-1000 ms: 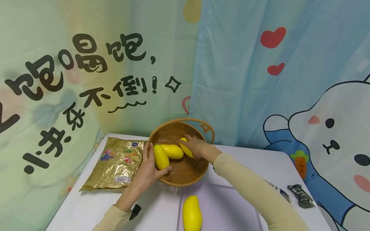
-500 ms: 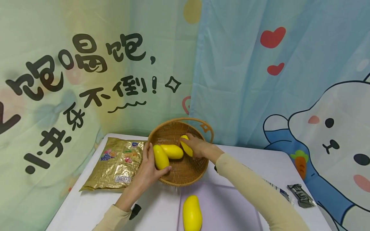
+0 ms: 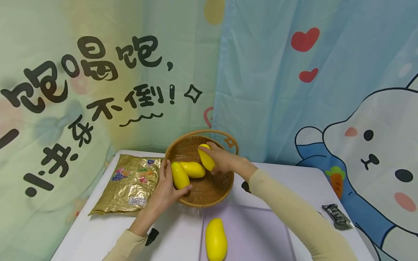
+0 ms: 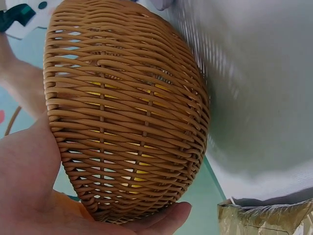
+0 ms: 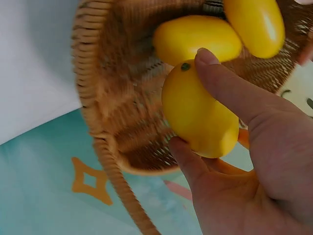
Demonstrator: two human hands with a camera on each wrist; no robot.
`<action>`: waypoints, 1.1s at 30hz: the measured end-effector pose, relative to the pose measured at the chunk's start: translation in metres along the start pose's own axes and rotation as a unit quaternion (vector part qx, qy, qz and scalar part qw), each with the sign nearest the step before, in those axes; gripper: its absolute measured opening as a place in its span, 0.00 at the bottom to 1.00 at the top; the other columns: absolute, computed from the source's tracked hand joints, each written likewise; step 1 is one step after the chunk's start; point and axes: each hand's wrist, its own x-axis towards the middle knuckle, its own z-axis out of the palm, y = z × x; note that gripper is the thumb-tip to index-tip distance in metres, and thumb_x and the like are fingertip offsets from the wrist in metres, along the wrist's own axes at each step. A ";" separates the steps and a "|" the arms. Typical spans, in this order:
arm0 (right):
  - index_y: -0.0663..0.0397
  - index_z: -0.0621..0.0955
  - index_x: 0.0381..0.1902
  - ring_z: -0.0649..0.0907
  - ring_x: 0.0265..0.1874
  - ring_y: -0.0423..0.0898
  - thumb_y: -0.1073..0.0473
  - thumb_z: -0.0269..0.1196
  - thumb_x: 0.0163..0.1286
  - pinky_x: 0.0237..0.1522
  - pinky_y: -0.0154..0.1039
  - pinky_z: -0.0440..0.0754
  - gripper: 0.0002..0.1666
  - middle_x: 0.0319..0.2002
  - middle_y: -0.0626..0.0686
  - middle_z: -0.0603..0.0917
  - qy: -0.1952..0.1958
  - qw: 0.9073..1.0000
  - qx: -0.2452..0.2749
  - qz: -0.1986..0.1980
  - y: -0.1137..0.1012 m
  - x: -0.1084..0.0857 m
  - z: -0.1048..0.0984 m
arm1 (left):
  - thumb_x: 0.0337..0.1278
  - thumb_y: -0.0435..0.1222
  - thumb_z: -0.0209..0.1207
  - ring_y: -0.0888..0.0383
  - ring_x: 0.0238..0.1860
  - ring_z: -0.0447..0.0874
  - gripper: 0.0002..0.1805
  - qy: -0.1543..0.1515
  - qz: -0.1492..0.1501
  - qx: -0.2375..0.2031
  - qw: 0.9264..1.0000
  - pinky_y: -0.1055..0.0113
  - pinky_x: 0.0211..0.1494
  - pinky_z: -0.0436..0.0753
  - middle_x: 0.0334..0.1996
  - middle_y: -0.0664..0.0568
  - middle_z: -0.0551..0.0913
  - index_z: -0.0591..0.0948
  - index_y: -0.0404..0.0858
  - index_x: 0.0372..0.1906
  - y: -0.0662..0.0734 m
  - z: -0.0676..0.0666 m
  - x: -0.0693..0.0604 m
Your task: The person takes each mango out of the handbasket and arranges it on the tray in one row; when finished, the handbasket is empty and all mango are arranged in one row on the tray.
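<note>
A brown wicker basket stands tilted at the back of the table, its hollow facing me. My left hand grips its left rim, thumb inside; the left wrist view shows the fingers along the outside of the weave. With thumb and fingers, my right hand holds a yellow mango over the basket's right part; its dark stem spot shows in the right wrist view. Two more mangoes lie inside, one upright by my left thumb and one sideways. Another mango lies in front.
Left of the basket, a gold foil bag lies close to my left hand. A pale purple mat spreads under the front mango. At the table's right edge sits a small dark wrapped packet. Printed curtains hang behind the table.
My right hand has lifted the mango slightly off the basket's inner right side, so more of it shows. The left hand keeps its grip on the rim. The head view has shifted a little.
</note>
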 end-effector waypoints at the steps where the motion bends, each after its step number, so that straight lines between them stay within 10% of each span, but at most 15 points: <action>1: 0.42 0.50 0.83 0.66 0.74 0.61 0.60 0.74 0.63 0.59 0.50 0.81 0.60 0.82 0.63 0.42 0.004 1.000 0.003 -0.004 -0.001 -0.002 -0.003 | 0.53 0.53 0.73 0.33 0.62 0.78 0.68 -0.001 -0.001 -0.001 1.000 0.49 0.57 0.84 0.81 0.37 0.33 0.39 0.28 0.80 0.000 0.000 0.000; 33: 0.42 0.52 0.83 0.59 0.78 0.63 0.53 0.77 0.60 0.69 0.61 0.71 0.62 0.81 0.63 0.48 0.067 0.995 0.038 -0.060 -0.017 -0.114 -0.043 | 0.53 0.55 0.72 0.31 0.62 0.77 0.69 -0.011 -0.019 0.000 1.000 0.48 0.56 0.85 0.81 0.37 0.32 0.38 0.31 0.81 -0.001 -0.001 -0.001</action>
